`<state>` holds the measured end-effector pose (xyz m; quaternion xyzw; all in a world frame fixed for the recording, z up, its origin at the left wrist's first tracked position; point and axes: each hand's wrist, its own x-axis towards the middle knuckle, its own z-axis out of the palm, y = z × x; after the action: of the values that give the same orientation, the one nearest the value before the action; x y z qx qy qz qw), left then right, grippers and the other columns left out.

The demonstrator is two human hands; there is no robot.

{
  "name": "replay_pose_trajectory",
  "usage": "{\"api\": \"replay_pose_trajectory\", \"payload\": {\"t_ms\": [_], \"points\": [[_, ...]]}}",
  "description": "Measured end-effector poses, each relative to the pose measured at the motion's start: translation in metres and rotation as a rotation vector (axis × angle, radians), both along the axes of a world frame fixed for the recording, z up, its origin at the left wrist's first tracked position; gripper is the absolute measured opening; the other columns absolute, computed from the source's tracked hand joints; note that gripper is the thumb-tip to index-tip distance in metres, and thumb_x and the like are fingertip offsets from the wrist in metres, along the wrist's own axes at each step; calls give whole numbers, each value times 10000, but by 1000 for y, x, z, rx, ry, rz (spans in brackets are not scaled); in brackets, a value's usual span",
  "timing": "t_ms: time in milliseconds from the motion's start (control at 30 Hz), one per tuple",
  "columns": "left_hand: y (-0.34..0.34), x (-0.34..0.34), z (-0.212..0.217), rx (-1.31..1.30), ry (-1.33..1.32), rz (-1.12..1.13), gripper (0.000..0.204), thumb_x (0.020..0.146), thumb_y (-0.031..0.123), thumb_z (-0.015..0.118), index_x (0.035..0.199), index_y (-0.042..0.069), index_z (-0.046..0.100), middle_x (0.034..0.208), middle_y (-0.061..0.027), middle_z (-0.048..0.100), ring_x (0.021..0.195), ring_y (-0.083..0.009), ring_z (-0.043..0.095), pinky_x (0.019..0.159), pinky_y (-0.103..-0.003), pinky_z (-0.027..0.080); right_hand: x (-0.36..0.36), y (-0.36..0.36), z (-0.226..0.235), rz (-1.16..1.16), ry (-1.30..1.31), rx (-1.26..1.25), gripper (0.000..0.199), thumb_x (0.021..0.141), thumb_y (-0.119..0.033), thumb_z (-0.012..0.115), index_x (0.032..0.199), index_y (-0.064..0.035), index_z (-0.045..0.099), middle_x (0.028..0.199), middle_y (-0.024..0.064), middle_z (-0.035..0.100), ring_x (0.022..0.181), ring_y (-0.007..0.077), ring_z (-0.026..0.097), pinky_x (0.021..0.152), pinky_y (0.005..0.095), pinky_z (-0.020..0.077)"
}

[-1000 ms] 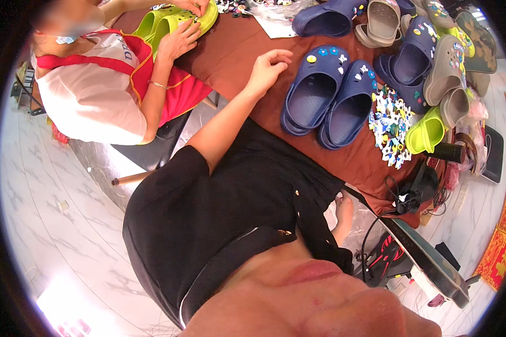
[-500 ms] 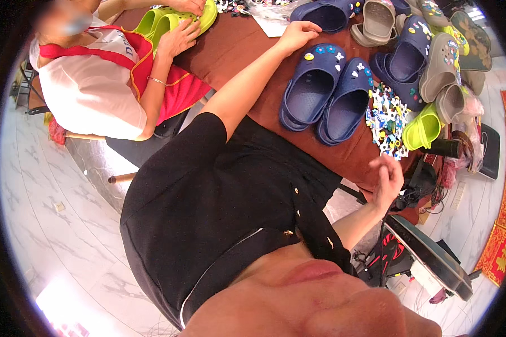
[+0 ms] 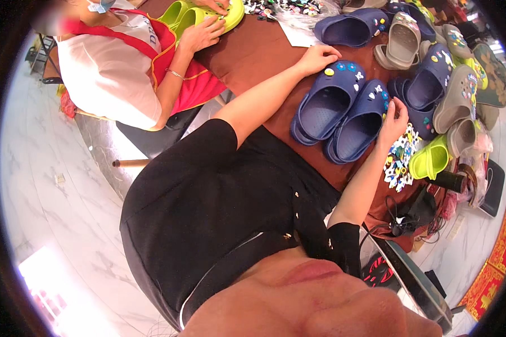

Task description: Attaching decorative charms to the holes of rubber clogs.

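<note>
Flanking the navy clog pair (image 3: 343, 109): left hand (image 3: 316, 58), right hand (image 3: 393, 119).

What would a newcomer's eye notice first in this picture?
Probably the pair of navy clogs with coloured charms, side by side on the brown table, the left hand at the toe of one and the right hand beside the other. Next, the lime-green clogs at the far left, under a co-worker's hands, and the heap of mixed clogs on the right.
</note>
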<state>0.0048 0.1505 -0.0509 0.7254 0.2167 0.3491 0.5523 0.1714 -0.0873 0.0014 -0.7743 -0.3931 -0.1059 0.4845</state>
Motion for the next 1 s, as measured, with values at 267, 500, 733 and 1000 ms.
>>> {"api": "replay_pose_trajectory", "payload": {"t_ms": [267, 500, 733, 1000], "points": [[-1, -1, 1, 97, 61, 45, 211, 875, 151, 639, 1023, 45, 745, 964, -119, 737, 912, -194, 696, 851, -317, 532, -2, -8, -23, 192, 348, 268, 214, 989, -144, 590, 1086, 20, 686, 1075, 78, 694, 989, 142, 608, 928, 284, 454], [1, 0, 3, 129, 101, 40, 215, 906, 176, 623, 1039, 48, 733, 976, -116, 737, 926, -211, 692, 871, -329, 518, -7, -5, -23, 210, 369, 306, 223, 995, -144, 580, 1086, 32, 682, 1129, 101, 685, 1052, 165, 607, 979, 299, 438], [-1, 0, 2, 170, 119, 48, 212, 910, 179, 619, 1034, 51, 736, 958, -124, 737, 912, -221, 696, 859, -338, 522, -7, -6, -22, 214, 334, 270, 246, 1003, -153, 563, 1085, 52, 672, 1149, 128, 679, 1091, 195, 606, 1009, 321, 428], [0, 1, 0, 185, 107, 45, 217, 915, 190, 615, 1031, 54, 737, 967, -130, 737, 929, -237, 698, 866, -346, 521, -6, -7, -23, 201, 361, 258, 269, 1009, -185, 561, 1100, 40, 678, 1146, 115, 683, 1088, 187, 605, 1011, 317, 424]]}}
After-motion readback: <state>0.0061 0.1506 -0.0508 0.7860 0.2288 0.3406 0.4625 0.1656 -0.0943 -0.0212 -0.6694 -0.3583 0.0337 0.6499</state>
